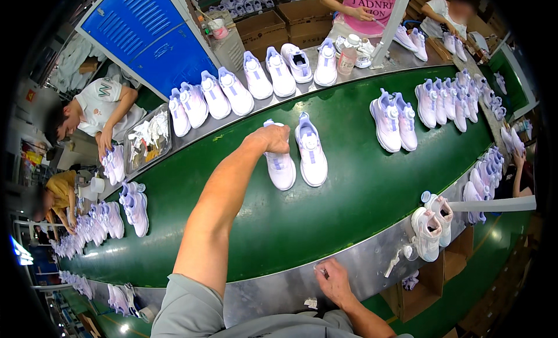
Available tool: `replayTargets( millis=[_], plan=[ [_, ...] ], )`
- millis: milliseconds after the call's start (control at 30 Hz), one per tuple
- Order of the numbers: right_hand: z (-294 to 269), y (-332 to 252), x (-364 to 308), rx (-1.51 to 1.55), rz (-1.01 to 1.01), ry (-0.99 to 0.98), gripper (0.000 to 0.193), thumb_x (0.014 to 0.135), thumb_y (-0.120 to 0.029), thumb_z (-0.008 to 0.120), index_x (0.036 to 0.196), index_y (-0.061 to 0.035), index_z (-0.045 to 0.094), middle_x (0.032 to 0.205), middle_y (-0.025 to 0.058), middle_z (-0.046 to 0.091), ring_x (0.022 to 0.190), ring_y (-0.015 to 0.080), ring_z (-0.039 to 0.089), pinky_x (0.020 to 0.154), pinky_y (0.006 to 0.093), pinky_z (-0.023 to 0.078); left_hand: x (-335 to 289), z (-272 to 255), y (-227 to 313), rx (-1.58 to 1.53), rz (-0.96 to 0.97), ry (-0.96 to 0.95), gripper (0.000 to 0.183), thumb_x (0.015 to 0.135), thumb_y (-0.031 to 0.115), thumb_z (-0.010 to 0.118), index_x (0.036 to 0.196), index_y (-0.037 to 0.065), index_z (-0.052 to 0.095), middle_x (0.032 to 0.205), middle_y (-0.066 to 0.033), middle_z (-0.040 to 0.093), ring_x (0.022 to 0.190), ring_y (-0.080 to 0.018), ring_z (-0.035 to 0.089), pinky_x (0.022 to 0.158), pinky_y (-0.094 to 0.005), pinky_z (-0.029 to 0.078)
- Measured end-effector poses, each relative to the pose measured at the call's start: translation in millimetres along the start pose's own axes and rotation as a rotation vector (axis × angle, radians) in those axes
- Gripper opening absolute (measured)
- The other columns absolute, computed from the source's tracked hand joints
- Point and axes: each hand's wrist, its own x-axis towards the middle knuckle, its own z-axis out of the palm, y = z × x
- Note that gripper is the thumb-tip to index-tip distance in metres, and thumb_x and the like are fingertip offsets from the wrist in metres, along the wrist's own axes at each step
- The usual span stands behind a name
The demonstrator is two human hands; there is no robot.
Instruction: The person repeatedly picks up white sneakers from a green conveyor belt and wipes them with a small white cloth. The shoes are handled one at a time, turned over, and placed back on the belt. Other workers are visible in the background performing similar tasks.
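Beneath the left hand, a pale shoe on the green belt could be knocked into its mate, just right of the fingers, if it were dragged sideways. Its upper end is partly covered by the curled fingers and its toe is left bare on their near side; whether it is pinched cannot be told. Well apart, the right hand is held half-curled by the metal ledge, its grip unclear.

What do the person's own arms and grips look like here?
The left arm has a loose grey short sleeve, ending above the elbow. The right arm is bare where it shows; its sleeve cannot be made out. The left grip and right grip wear no gloves, and no watch shows.
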Motion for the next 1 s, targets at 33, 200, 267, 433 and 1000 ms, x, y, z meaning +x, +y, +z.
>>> replayTargets(
  millis=[33,200,267,433,1000],
  plan=[
    [-0.6,0.6,0.6,0.009,0.005,-0.002,0.012,0.088,-0.007,0.070,0.098,-0.0029,0.067,0.096,0.0178,0.065,0.081,0.0367,0.067,0.069,0.0426,0.055,4.2,-1.9,2.5,-0.018,0.009,0.008,0.055,0.078,0.025,0.068,0.127,0.001,0.060,0.122,-0.0236,0.069,0.116,-0.0388,0.066,0.095,-0.0464,0.054],
    [-3.8,0.6,3.3,0.002,0.020,-0.014,0.012,0.088,-0.008,0.070,0.098,-0.0025,0.067,0.097,0.0182,0.065,0.083,0.0363,0.067,0.070,0.0427,0.056,18.2,-4.1,1.2,-0.070,0.042,0.050,0.053,0.079,0.026,0.067,0.126,0.001,0.061,0.121,-0.0244,0.069,0.114,-0.0396,0.066,0.096,-0.0472,0.053],
    [-2.2,3.3,3.3,0.010,0.028,-0.018,0.012,0.088,-0.008,0.070,0.098,-0.0023,0.067,0.097,0.0182,0.065,0.083,0.0359,0.068,0.070,0.0421,0.056,20.3,-1.7,0.6,-0.109,0.050,0.089,0.053,0.079,0.026,0.067,0.126,0.001,0.060,0.120,-0.0240,0.069,0.114,-0.0394,0.066,0.096,-0.0470,0.053],
    [-1.1,-4.8,4.9,0.029,0.043,-0.023,0.012,0.088,-0.008,0.070,0.098,-0.0021,0.067,0.097,0.0177,0.065,0.084,0.0348,0.068,0.071,0.0410,0.057,21.8,8.4,-9.3,-0.160,0.032,0.078,0.053,0.079,0.026,0.067,0.126,0.004,0.060,0.119,-0.0230,0.069,0.115,-0.0388,0.065,0.096,-0.0463,0.053],
    [-9.5,12.2,-2.9,0.140,0.019,0.009,0.015,0.092,-0.012,0.070,0.103,-0.0047,0.066,0.095,0.0127,0.065,0.082,0.0282,0.067,0.073,0.0381,0.055,-17.2,36.8,4.8,-0.121,0.220,0.798,0.034,0.085,0.025,0.067,0.112,0.004,0.062,0.097,-0.0206,0.070,0.090,-0.0385,0.067,0.080,-0.0479,0.053]
  ],
)
